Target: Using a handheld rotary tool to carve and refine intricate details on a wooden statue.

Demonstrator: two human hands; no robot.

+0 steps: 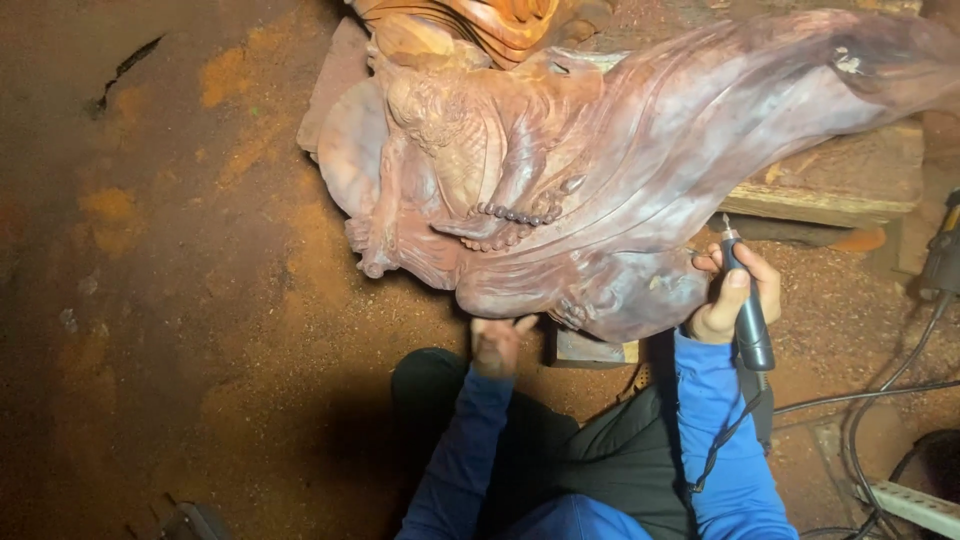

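A: What is the biggest thing in front of you?

B: One large reddish-brown carved wooden sculpture, with flowing folds, scaled relief and a string of carved beads. It lies across a pale wooden block above the red, sawdust-strewn floor, and its lower edge hangs just above your knees.

A: Where are your hands?

B: Your left hand is pressed up under the lower edge of the carving; whether its fingers curl around anything, I cannot tell. Your right hand is wrapped firmly around one slim dark rotary carving handpiece, bit pointing up beside the right lower part of the wood.

A: How would you work this well?

B: I would judge it best to keep your left hand bracing the piece so it does not rock, hold the handpiece like a pen, and let the bit touch lightly, following the folds. Keep the cord clear of your sleeve.

A: Anything else, counted?

B: Several dark cables at the right, one pale perforated strip in the corner, and a second, orange carved piece at the top edge.
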